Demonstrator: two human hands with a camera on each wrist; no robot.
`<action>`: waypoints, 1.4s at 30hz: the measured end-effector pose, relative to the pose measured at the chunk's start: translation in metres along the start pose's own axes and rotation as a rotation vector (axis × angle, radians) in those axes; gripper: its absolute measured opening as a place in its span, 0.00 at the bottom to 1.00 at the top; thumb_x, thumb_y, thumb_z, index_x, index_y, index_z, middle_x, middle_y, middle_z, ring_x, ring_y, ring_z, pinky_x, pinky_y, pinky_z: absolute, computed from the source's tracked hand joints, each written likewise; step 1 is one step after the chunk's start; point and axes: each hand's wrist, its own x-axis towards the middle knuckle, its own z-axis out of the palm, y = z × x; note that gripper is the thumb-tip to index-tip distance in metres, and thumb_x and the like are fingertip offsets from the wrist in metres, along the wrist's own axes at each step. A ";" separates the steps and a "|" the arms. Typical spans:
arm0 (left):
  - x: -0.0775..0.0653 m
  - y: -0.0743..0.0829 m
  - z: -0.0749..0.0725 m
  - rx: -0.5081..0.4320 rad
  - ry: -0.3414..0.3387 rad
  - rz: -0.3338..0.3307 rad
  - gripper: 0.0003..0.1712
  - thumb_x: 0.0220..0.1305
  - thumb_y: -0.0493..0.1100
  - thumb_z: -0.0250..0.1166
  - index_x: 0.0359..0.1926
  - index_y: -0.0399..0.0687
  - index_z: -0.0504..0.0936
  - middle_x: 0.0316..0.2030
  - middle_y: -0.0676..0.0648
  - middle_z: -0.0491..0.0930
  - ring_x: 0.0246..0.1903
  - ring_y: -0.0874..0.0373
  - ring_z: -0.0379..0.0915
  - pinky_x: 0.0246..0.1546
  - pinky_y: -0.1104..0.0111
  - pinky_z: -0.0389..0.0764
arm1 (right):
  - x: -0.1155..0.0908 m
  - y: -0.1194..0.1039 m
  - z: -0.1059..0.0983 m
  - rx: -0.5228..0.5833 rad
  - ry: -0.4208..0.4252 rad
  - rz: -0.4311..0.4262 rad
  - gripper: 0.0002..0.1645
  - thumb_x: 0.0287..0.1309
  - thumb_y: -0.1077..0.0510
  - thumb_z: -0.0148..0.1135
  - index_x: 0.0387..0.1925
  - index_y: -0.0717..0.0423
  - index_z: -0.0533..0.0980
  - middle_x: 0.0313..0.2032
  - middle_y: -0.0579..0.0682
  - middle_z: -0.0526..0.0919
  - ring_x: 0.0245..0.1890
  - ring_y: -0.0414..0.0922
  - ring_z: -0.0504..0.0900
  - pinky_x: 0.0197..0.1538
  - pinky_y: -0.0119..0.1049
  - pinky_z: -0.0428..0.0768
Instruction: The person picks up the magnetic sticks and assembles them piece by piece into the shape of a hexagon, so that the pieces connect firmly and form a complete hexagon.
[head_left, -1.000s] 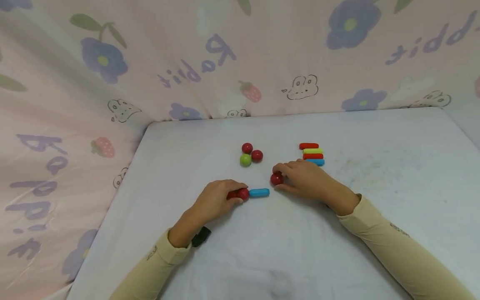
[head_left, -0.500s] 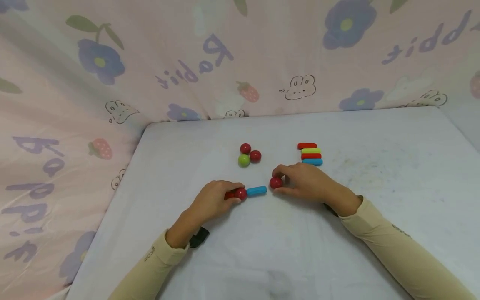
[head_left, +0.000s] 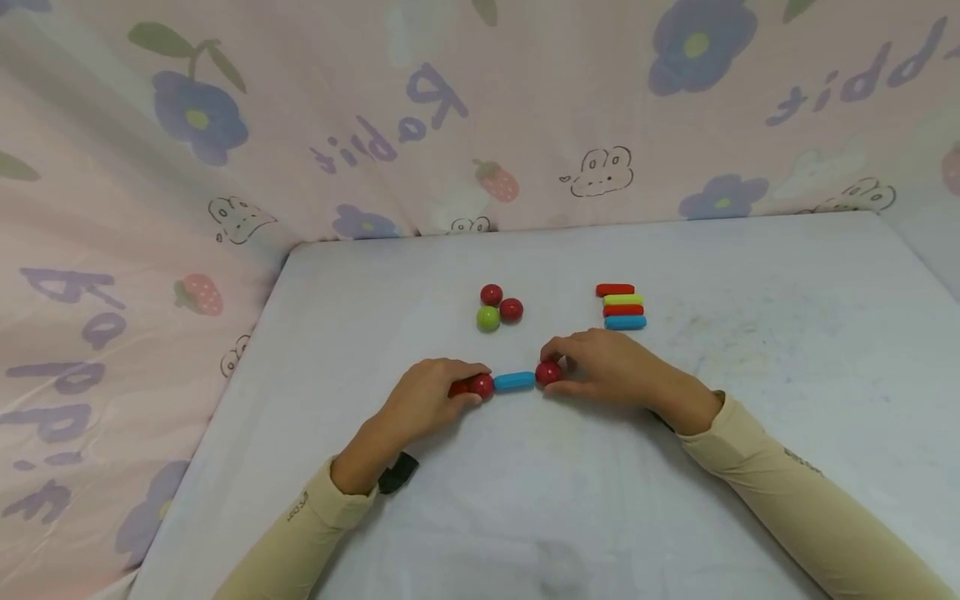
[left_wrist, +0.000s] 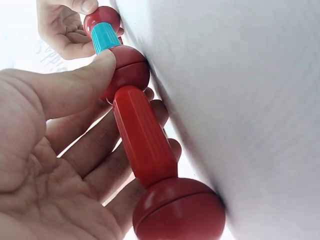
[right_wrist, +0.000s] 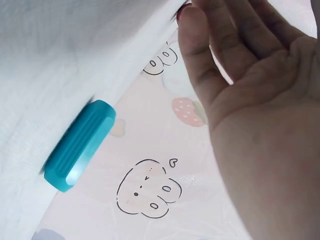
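Observation:
My left hand [head_left: 426, 398] pinches a red ball [left_wrist: 131, 67] between thumb and fingers. A ribbed red rod [left_wrist: 142, 135] joins it to another red ball [left_wrist: 180, 212], seen in the left wrist view and hidden under the hand in the head view. From the pinched ball's other side a blue rod [head_left: 514, 381] points right. My right hand [head_left: 611, 367] grips a red ball [head_left: 548, 372] at the blue rod's right end; they appear to touch, but whether they are joined I cannot tell. In the right wrist view the fingers mostly hide that ball.
Behind the hands, two red balls [head_left: 512, 310] and a green ball [head_left: 488, 318] sit clustered on the white table [head_left: 750, 417]. Red rods [head_left: 615, 290], a yellow rod [head_left: 622, 300] and another blue rod [head_left: 626, 322] lie stacked in a row beyond my right hand. A patterned curtain [head_left: 540, 108] hangs behind.
My right hand has brought its red ball slightly left and toward me, closing the gap to the blue rod's end. The left hand has stayed nearly in place; the blue rod tilted slightly.

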 end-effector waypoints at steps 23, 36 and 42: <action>-0.003 0.000 0.003 0.007 -0.018 0.004 0.23 0.59 0.43 0.73 0.57 0.56 0.84 0.50 0.50 0.86 0.49 0.54 0.80 0.51 0.58 0.80 | -0.028 0.012 -0.009 -0.205 0.115 -0.037 0.27 0.55 0.42 0.71 0.53 0.50 0.80 0.46 0.46 0.87 0.48 0.45 0.83 0.54 0.45 0.82; 0.000 -0.003 -0.003 -0.013 -0.035 -0.007 0.23 0.61 0.43 0.72 0.58 0.56 0.83 0.52 0.52 0.85 0.50 0.55 0.79 0.54 0.58 0.80 | -0.051 0.063 -0.032 -0.229 0.343 0.070 0.24 0.54 0.53 0.74 0.51 0.57 0.78 0.48 0.55 0.83 0.49 0.53 0.80 0.51 0.51 0.82; 0.000 -0.007 -0.007 -0.031 -0.064 0.014 0.23 0.62 0.40 0.70 0.59 0.53 0.82 0.54 0.50 0.85 0.53 0.54 0.79 0.57 0.57 0.79 | -0.051 0.062 -0.031 -0.179 0.202 0.207 0.25 0.58 0.52 0.70 0.55 0.58 0.77 0.52 0.59 0.81 0.54 0.56 0.78 0.56 0.55 0.80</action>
